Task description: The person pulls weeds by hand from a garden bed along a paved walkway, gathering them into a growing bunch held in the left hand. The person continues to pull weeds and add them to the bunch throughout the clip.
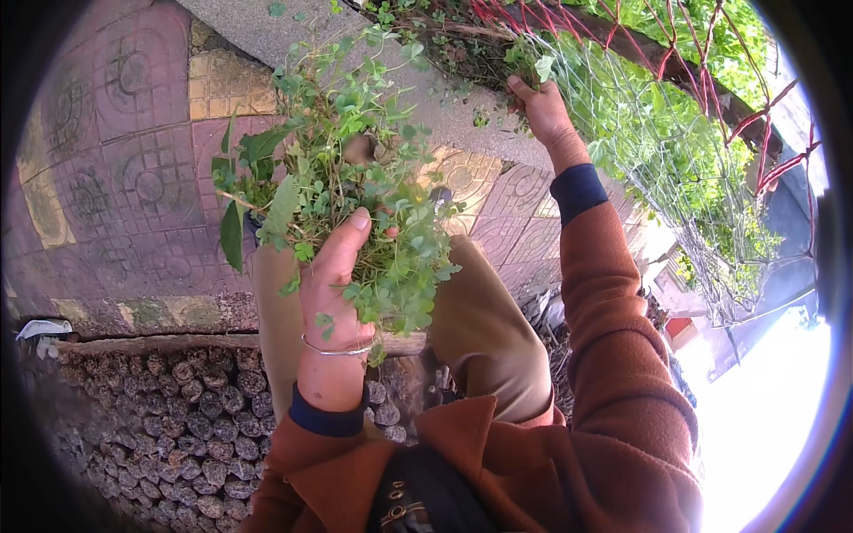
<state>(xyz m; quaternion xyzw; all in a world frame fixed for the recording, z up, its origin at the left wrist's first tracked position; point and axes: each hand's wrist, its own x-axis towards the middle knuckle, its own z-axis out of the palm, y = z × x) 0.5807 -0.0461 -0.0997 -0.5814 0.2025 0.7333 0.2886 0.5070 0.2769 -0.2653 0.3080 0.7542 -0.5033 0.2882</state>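
A big loose bunch of green clover-like weeds (355, 178) fills my left hand (336, 266), which is closed around the stems with the thumb on top. Broader dark leaves (233, 200) stick out of the bunch on its left side. Farther off to the right, my right hand (542, 111) reaches over the edge of a planting bed (453, 49). Its fingers pinch small leafy weeds (526, 64) at the soil. The roots and the fingertips there are partly hidden. A thin bracelet (338, 349) circles my left wrist.
Grey netting (640, 133) and red cords (702, 80) border the bed on the right, with green plants (613, 93) behind. A concrete curb (409, 89) edges the bed. Patterned paving tiles (142, 169) spread to the left. Stacked round dark pieces (195, 417) lie at the lower left.
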